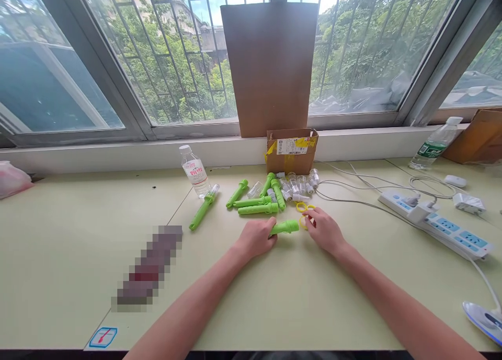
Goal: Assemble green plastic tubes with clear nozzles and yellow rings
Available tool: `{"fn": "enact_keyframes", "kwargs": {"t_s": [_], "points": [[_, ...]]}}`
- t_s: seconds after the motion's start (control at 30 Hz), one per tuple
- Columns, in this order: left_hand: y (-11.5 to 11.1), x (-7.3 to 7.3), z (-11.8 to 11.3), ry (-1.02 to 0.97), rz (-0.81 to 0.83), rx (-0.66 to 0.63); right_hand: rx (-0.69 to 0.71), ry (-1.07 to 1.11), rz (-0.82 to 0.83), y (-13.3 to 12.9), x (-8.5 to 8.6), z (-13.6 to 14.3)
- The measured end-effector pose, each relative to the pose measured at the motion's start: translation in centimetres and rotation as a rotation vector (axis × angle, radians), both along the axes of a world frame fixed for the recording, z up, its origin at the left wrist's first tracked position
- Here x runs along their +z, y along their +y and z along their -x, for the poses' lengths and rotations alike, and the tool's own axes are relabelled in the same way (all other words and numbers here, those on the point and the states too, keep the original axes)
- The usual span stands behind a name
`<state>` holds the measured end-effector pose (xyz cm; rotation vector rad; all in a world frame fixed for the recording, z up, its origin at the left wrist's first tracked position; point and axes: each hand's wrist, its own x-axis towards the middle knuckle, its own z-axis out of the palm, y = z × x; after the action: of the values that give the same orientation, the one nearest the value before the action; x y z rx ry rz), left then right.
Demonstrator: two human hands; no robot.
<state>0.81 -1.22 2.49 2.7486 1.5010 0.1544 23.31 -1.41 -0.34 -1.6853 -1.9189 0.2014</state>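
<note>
My left hand [257,237] is wrapped round a green plastic tube [285,227], whose ridged, collared end points right towards the other hand. My right hand [323,231] has its fingertips pinched on a yellow ring [303,222], just off the end of that tube. More yellow rings [301,206] lie on the table right behind those fingers. Beyond my left hand, several similar green tubes [258,209] lie in a loose pile. Small clear plastic cups [293,182] and white pieces [301,198] are heaped beside them. Farther left, another green tube [202,214] carries a clear piece at its far end.
A water bottle [195,172] stands behind the left tube. A small cardboard box [292,164] sits at the back, before a tall cardboard sheet [272,67]. A power strip [435,223] with cables lies right. A pixelated dark object [151,266] lies left; another bottle [433,144] stands back right.
</note>
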Motion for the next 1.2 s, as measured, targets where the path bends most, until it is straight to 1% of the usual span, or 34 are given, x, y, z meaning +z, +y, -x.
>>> {"fn": "enact_keyframes", "kwargs": {"t_s": [0.1, 0.2, 0.27, 0.33, 0.47, 0.7, 0.83, 1.03, 1.2], "points": [[0.0, 0.03, -0.03, 0.005, 0.005, 0.011, 0.0, -0.011, -0.015, -0.14, 0.27, 0.12], [0.03, 0.02, -0.04, 0.005, 0.007, 0.013, 0.026, -0.088, -0.027, -0.29, 0.36, 0.31], [0.06, 0.0, -0.02, 0.005, 0.005, 0.011, 0.053, -0.138, -0.015, -0.35, 0.36, 0.41], [0.07, -0.03, 0.01, 0.005, -0.001, 0.007, 0.07, -0.144, 0.009, -0.35, 0.32, 0.44], [0.02, 0.01, 0.0, 0.001, -0.003, 0.001, 0.052, -0.073, 0.012, -0.18, 0.17, 0.32], [-0.18, 0.32, -0.18, 0.011, 0.024, 0.038, 0.037, 0.111, -0.09, 0.14, -0.27, 0.26], [-0.06, 0.13, -0.11, 0.007, 0.014, 0.018, 0.053, 0.12, -0.14, -0.02, -0.06, 0.41], [0.11, -0.25, 0.03, 0.003, -0.018, 0.003, 0.09, 0.146, -0.13, -0.09, 0.04, 0.47], [0.08, -0.23, 0.04, 0.01, -0.016, 0.005, 0.116, 0.179, -0.165, 0.13, -0.18, 0.27]]}}
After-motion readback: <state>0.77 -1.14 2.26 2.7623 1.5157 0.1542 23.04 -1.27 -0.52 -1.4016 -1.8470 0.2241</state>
